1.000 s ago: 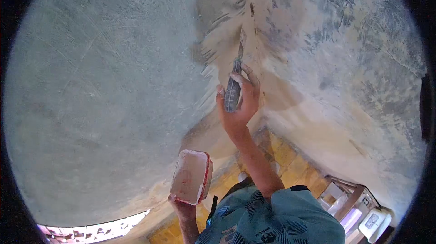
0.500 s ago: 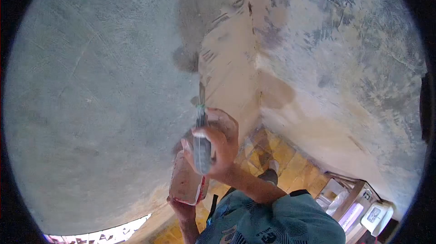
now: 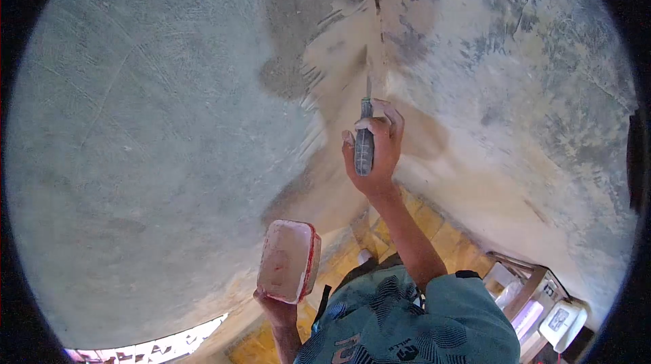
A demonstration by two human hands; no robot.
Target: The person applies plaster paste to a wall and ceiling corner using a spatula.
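My right hand (image 3: 385,154) is closed around the dark grey handle of a putty knife (image 3: 365,147). The thin blade points up and lies close to the wall corner (image 3: 378,32); whether its edge touches is hard to tell. Lower down, my left hand (image 3: 277,310) grips the bottom end of a tub (image 3: 288,262) with a red rim. Pale, smeared material covers the inside of the tub. Beige patches spread along the corner between the grey left wall (image 3: 163,140) and the blotchy right wall (image 3: 542,79).
Yellow-brown tiles cover the floor (image 3: 424,225) below the corner. At the lower right stands a wooden shelf (image 3: 525,303) with several items, beside a white plastic box (image 3: 563,327). Bright light shows through a patterned opening (image 3: 149,350) at the lower left.
My right hand with the putty knife has moved up and right, from in front of the tub to the wall corner. The tub is now fully visible, still in my left hand.
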